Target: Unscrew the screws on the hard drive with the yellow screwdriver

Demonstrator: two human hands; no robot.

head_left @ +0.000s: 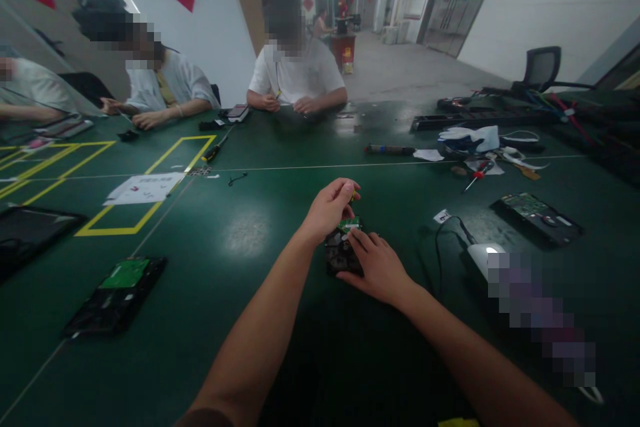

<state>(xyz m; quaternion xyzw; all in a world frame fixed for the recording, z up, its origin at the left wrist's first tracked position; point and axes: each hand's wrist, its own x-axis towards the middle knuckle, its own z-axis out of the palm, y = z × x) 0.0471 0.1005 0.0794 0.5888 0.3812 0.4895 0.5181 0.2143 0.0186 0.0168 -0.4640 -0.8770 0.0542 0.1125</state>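
A small black hard drive with a green circuit board on top lies on the green table in front of me. My left hand hovers just above its far end, fingers closed around a thin tool with a yellow tip, likely a screwdriver. My right hand rests on the drive's right side, fingers pressed against it and holding it down. The drive is partly hidden under both hands.
Another drive with a green board lies at the near left, a third drive at the right. Tools, cables and paper scraps clutter the far right. Two people sit across the table. A paper sheet lies inside yellow tape marks.
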